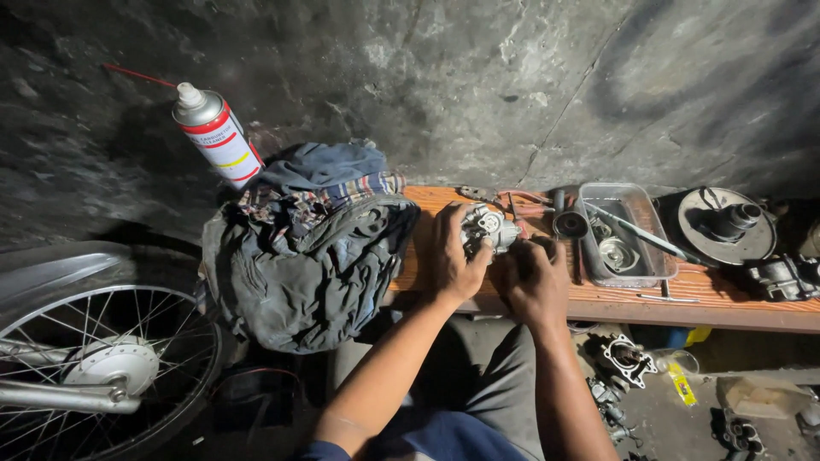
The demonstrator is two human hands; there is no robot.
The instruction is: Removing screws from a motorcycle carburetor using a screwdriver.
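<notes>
Head view, looking down on a wooden desk [615,303] set against a rough grey wall.

Item in hand: small metal engine part [489,229], silvery, resting at the desk's middle. All places below are given from this part.

- Left hand [454,256]: just left of the part, fingers wrapped round its left side and clamped on it, thumb at its near edge.
- Right hand [534,277]: just below and right of the part, fingers curled together against its right end; whether they pinch a small tool cannot be told.
- Both hands touch the part, with the left holding more of it. The part lies between them; its long axis cannot be told.
- Heap of dark rags [307,256]: left, just beside the left hand.
- Spray can [218,135]: far left, behind the rags, tilted.
- Pliers [504,198]: just behind.
- Clear tray [636,269]: right, holding a round metal piece and a long tool.
- Round metal housing [726,224]: further right.
- Spoked wheel [94,358]: well apart, lower left, off the desk.
</notes>
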